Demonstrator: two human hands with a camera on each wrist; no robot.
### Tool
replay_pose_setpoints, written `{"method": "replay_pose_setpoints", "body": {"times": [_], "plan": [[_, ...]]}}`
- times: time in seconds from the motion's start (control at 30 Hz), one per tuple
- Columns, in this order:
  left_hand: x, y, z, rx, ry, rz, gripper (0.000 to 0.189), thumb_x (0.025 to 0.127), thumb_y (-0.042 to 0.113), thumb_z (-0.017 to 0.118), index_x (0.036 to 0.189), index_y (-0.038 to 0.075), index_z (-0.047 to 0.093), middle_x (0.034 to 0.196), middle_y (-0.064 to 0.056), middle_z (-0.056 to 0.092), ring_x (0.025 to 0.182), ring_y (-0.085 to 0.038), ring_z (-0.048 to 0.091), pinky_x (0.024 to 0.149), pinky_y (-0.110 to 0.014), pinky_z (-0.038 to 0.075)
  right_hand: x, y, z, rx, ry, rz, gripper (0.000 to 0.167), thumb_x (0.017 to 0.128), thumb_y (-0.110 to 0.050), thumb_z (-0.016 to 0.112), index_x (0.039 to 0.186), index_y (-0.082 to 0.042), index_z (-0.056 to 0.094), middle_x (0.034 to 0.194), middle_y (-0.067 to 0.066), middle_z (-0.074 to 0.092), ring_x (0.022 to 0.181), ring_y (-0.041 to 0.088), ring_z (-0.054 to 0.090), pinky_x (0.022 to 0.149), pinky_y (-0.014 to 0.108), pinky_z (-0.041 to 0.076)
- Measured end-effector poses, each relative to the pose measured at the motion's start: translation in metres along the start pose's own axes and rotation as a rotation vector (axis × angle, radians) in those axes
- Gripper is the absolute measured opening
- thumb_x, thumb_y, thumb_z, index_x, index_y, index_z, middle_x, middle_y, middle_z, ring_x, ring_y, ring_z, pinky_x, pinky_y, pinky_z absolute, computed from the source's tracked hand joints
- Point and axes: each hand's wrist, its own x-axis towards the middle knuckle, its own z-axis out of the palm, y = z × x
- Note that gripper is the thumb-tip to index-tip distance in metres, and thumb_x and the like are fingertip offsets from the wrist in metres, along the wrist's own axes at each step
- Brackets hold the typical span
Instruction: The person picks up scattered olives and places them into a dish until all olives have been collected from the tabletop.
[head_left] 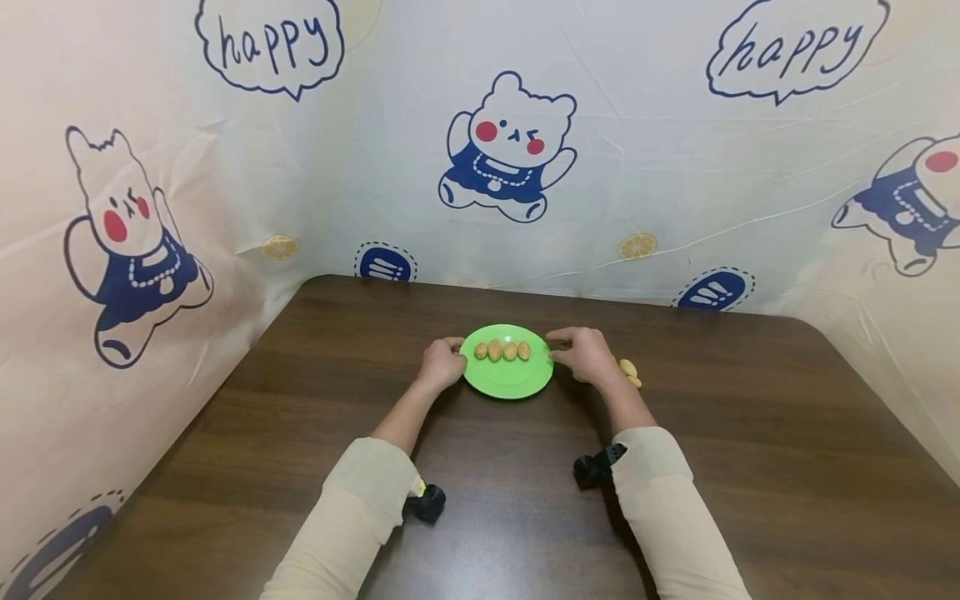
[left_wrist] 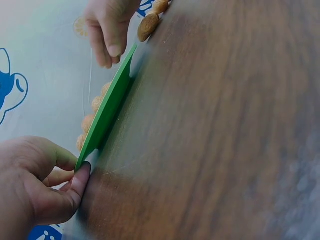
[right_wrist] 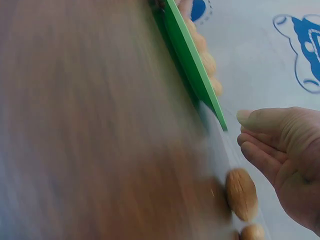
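A round green plate carries several round tan nuts in a row across its far half. My left hand pinches the plate's left rim; in the left wrist view the thumb lies at the underside, with bent fingers at the upper side. Beside the right rim is my right hand, its fingers loosely bent and holding nothing. The right wrist view shows a small gap between that hand's thumb tip and the plate edge. A brown oblong nut lies on the table below the right hand.
The dark wooden table reaches back to a pale cloth printed with cartoon bears. More oblong nuts lie right of the plate, partly hidden by my right wrist. Black wrist cameras sit at both cuffs.
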Motion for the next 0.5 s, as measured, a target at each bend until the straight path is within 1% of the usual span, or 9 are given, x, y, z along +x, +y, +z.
{"method": "replay_pose_setpoints", "body": {"times": [0.07,0.13,0.2,0.23,0.3,0.5], "plan": [[0.0,0.0,0.0,-0.003,-0.003,0.0,0.044,0.087,-0.001,0.043,0.13,-0.005,0.048,0.118,-0.017,0.053,0.097,-0.024,0.046,0.078,-0.032,0.041,-0.004,0.005,-0.006,-0.001,0.006,0.018,0.039,0.087,-0.013,0.064,0.125,-0.005,0.059,0.121,0.016,0.058,0.092,0.032,0.06,0.068,0.035,0.049],[0.0,0.0,0.0,-0.004,-0.003,0.003,0.044,0.087,-0.002,0.043,0.13,-0.006,0.048,0.118,-0.017,0.054,0.097,-0.024,0.046,0.078,-0.032,0.041,-0.006,0.009,-0.01,0.008,0.015,0.031,0.039,0.087,-0.013,0.064,0.125,-0.005,0.058,0.123,0.017,0.056,0.095,0.034,0.059,0.073,0.039,0.049],[-0.001,0.0,0.0,-0.005,0.0,0.004,0.044,0.087,-0.002,0.044,0.13,-0.006,0.048,0.117,-0.017,0.054,0.097,-0.024,0.047,0.077,-0.032,0.041,-0.008,0.014,-0.014,-0.021,0.033,0.019,0.039,0.087,-0.014,0.065,0.124,-0.005,0.059,0.123,0.016,0.057,0.108,0.031,0.054,0.083,0.04,0.047],[-0.001,0.0,0.0,-0.005,0.002,0.004,0.044,0.087,-0.002,0.044,0.13,-0.006,0.048,0.117,-0.017,0.054,0.097,-0.024,0.047,0.077,-0.032,0.042,-0.009,0.016,-0.016,-0.019,0.034,0.022,0.039,0.087,-0.014,0.064,0.124,-0.004,0.059,0.122,0.016,0.057,0.109,0.031,0.053,0.084,0.042,0.046],[-0.001,0.0,0.0,-0.007,0.005,0.001,0.044,0.087,-0.001,0.044,0.13,-0.005,0.049,0.117,-0.017,0.054,0.097,-0.024,0.047,0.077,-0.032,0.042,-0.011,0.02,-0.02,-0.013,0.037,0.031,0.039,0.087,-0.013,0.064,0.124,-0.004,0.059,0.122,0.017,0.057,0.112,0.032,0.051,0.084,0.044,0.046],[-0.001,0.0,0.001,-0.001,-0.003,0.003,0.043,0.087,-0.001,0.044,0.13,-0.006,0.049,0.117,-0.017,0.054,0.097,-0.023,0.048,0.076,-0.031,0.042,-0.017,0.03,-0.032,-0.064,0.053,0.032,0.039,0.086,-0.012,0.065,0.123,-0.002,0.059,0.119,0.018,0.059,0.109,0.033,0.053,0.083,0.045,0.046]]}}
